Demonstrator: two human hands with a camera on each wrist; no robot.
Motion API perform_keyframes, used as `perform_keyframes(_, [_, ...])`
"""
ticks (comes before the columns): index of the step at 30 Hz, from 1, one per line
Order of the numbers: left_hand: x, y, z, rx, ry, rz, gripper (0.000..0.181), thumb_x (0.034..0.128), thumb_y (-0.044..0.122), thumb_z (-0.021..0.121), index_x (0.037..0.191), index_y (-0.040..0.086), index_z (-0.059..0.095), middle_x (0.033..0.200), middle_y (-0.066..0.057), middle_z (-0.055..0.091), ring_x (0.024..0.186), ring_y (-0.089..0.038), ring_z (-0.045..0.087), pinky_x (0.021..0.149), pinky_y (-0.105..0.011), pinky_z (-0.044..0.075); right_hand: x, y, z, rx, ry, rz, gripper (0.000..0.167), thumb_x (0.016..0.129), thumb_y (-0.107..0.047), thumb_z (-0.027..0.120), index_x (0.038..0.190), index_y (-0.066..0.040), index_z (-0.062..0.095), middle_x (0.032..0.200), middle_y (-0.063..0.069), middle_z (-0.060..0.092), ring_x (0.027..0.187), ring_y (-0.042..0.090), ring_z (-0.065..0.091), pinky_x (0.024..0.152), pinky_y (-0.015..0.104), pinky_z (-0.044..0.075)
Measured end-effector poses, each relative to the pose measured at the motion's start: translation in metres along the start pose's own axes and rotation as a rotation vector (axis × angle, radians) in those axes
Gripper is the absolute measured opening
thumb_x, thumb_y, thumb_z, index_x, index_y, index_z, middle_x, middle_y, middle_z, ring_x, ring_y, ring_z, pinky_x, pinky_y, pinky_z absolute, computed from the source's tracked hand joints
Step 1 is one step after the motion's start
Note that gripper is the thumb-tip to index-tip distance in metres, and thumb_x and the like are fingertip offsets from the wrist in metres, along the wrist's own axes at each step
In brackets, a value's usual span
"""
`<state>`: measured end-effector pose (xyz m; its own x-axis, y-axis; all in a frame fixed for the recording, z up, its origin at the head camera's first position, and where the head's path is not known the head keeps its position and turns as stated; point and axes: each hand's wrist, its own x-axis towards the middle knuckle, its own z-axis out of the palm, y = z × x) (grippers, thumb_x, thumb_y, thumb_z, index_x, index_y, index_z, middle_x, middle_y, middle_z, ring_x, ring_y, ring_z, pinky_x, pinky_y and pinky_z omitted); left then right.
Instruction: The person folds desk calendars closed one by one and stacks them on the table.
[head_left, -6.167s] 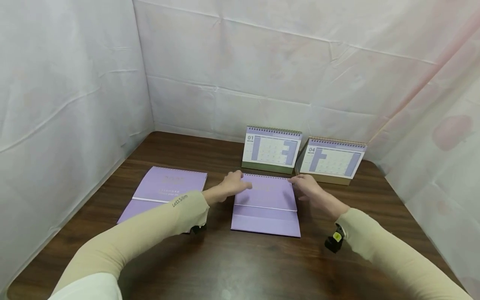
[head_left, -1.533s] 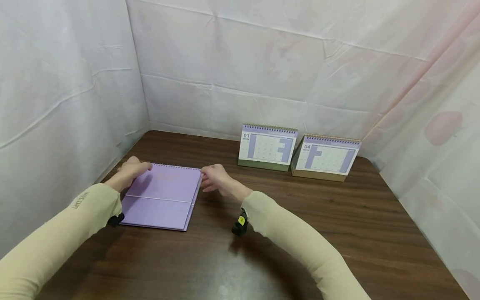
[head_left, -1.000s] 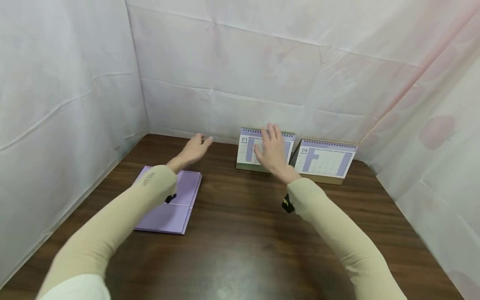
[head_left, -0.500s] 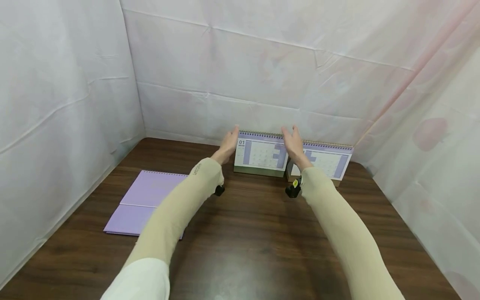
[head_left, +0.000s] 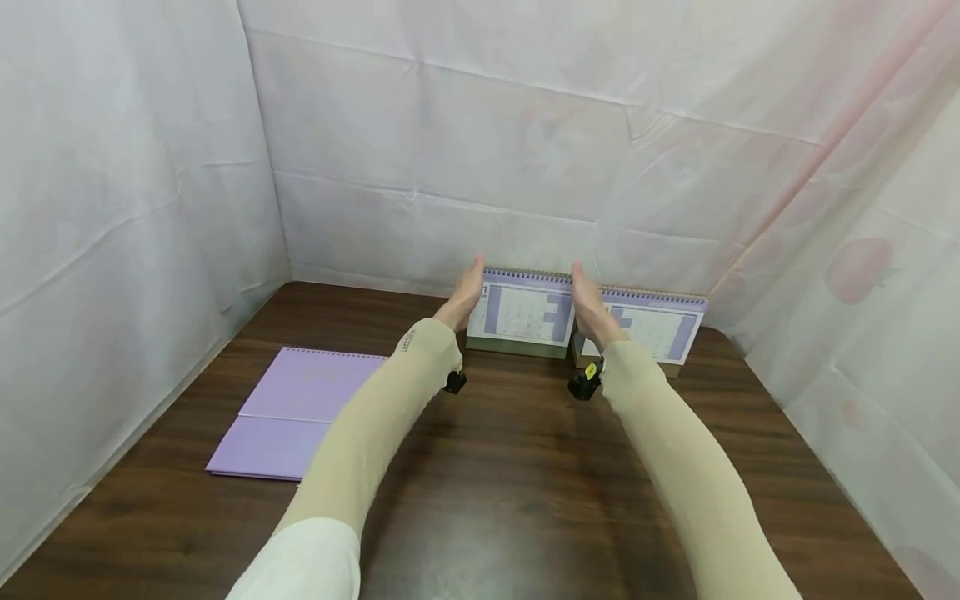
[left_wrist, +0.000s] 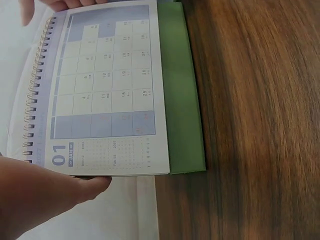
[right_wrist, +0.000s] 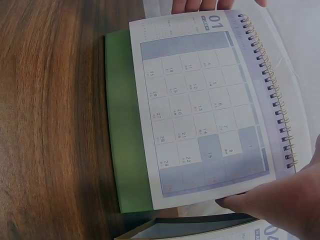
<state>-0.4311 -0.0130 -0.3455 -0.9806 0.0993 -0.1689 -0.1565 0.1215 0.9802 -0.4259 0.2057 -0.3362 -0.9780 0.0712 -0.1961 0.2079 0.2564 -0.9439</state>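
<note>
Two bare hands, a person's left grip (head_left: 463, 296) and right grip (head_left: 588, 300), flank a white-and-lilac paper desk calendar (head_left: 525, 312) with a wire spiral along its upper edge and a green base (left_wrist: 182, 100). The calendar stands tent-like near the far side of the dark brown wood-grain table (head_left: 510, 475), its front page marked "01". Each grip lies along one side edge of the calendar, the left at the end bearing the number and the right at the opposite end; the visible fingers of both are extended, and some fingertips are hidden by the page. Just to the right, partly covered by the right grip, stands a second white-and-lilac spiral calendar (head_left: 660, 329) with a tan base, marked "04" in the right wrist view. To the left, well apart from the standing pair, a lilac spiral-bound cover (head_left: 315, 392) crossed by a thin white line lies flat, partly hidden by the left forearm. Both forearms wear cream sleeves (head_left: 667, 442), the left printed with dark lettering. A black wrist device (head_left: 585, 382) with a yellow mark sits at the right cuff. Pale fabric sheets (head_left: 480, 125) enclose the table behind and at both sides.
</note>
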Motion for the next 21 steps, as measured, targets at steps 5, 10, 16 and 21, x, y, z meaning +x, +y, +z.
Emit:
perform_keyframes(5, [-0.001, -0.004, -0.006, 0.010, 0.000, -0.011, 0.074, 0.0988, 0.062, 0.016, 0.156, 0.015, 0.012, 0.164, -0.008, 0.011, 0.151, -0.029, 0.009, 0.122, -0.048, 0.010, 0.001, 0.000, 0.004, 0.045, -0.038, 0.021, 0.081, 0.096, -0.066, 0.013, 0.155, -0.014, -0.010, 0.162, 0.005, -0.016, 0.150, 0.027, -0.011, 0.122, 0.044, -0.002])
perform_keyframes(10, [-0.003, -0.003, -0.013, 0.014, 0.006, -0.007, 0.073, 0.0994, 0.060, 0.017, 0.156, 0.014, 0.012, 0.164, -0.008, 0.010, 0.151, -0.029, 0.009, 0.122, -0.048, 0.009, 0.002, -0.003, 0.007, 0.069, -0.055, 0.052, 0.080, 0.097, -0.063, 0.013, 0.154, -0.014, -0.014, 0.162, 0.006, -0.019, 0.150, 0.028, -0.012, 0.122, 0.049, 0.003])
perform_keyframes(16, [-0.006, 0.000, -0.020, 0.000, 0.067, -0.029, 0.071, 0.1007, 0.056, 0.020, 0.156, 0.012, 0.013, 0.163, -0.009, 0.013, 0.150, -0.030, 0.012, 0.122, -0.048, 0.012, 0.001, -0.009, 0.012, 0.123, -0.093, 0.070, 0.077, 0.099, -0.060, 0.018, 0.154, -0.016, -0.015, 0.162, 0.007, -0.019, 0.149, 0.032, -0.013, 0.119, 0.058, 0.006])
perform_keyframes(21, [-0.006, 0.003, -0.022, 0.014, 0.139, -0.058, 0.067, 0.1022, 0.050, 0.021, 0.155, 0.008, 0.016, 0.162, -0.010, 0.019, 0.149, -0.030, 0.018, 0.121, -0.047, 0.018, -0.001, -0.014, 0.012, 0.203, -0.134, 0.104, 0.075, 0.100, -0.057, 0.022, 0.153, -0.021, -0.017, 0.161, 0.007, -0.022, 0.148, 0.034, -0.017, 0.117, 0.064, 0.005])
